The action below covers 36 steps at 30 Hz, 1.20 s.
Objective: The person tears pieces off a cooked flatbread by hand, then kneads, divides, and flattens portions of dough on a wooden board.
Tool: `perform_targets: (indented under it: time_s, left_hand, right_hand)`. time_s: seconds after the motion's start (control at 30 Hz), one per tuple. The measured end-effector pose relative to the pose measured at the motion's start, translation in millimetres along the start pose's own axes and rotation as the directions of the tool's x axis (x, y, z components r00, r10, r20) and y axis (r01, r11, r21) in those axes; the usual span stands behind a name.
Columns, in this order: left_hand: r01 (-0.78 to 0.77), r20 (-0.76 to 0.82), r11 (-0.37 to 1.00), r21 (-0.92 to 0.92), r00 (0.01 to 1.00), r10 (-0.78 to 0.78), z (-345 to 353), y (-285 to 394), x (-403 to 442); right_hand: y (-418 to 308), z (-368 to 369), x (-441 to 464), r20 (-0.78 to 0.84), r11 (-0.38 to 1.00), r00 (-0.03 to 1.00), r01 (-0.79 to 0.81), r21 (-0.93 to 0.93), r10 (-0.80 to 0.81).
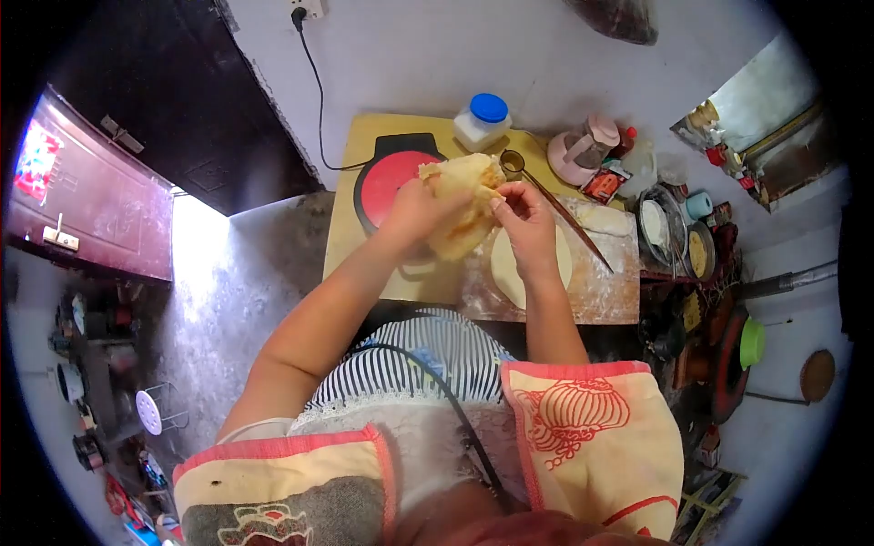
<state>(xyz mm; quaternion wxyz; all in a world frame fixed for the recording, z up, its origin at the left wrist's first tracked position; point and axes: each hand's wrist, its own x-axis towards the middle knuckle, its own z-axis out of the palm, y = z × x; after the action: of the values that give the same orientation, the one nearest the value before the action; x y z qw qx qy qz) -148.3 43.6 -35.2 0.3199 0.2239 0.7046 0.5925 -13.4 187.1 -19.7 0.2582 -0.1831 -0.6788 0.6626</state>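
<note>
A browned flatbread (462, 238) hangs between my two hands above the table. My left hand (421, 211) holds its left side, fingers wrapped around it. My right hand (526, 218) pinches its right edge between thumb and fingers. Behind my left hand lies a red round electric griddle (382, 187) with a black rim. Below my right hand, a round of pale dough (506, 273) rests on a floured board (605, 296). A dark rolling pin (569, 217) lies slanted across the board's upper part.
The yellow table (341, 238) also carries a jar with a blue lid (489, 108), a small glass (513, 162) and a pink appliance (583, 150). Bowls (655, 223) stand to the right. A black cord (319, 109) runs from the wall to the griddle.
</note>
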Motion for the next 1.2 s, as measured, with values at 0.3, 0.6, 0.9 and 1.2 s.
perform_targets:
  time_s: [0.3, 0.6, 0.9, 1.2]
  left_hand:
    - [-0.201, -0.047, 0.963, 0.179, 0.976, 0.212, -3.9, 19.5, -12.1]
    - [-0.358, -0.022, 0.827, 0.433, 0.913, 0.407, -3.1, 48.7, -28.1]
    - [-0.212, -0.07, 0.963, 0.167, 0.972, 0.226, -6.7, 41.7, -18.1]
    - [-0.26, -0.049, 0.953, 0.154, 0.962, 0.27, -6.9, 36.5, -9.6]
  right_hand:
    - [1.2, -5.1, -2.8, -0.005, 0.999, 1.0, -0.021, 0.038, 0.021]
    - [3.3, -11.0, 0.1, -0.049, 0.999, 0.998, 0.034, 0.025, -0.033]
    - [-0.4, -10.3, 1.6, 0.024, 0.981, 0.999, -0.034, 0.192, 0.03]
    - [-53.2, -13.4, -9.9, 0.098, 0.91, 0.983, 0.104, 0.403, -0.155]
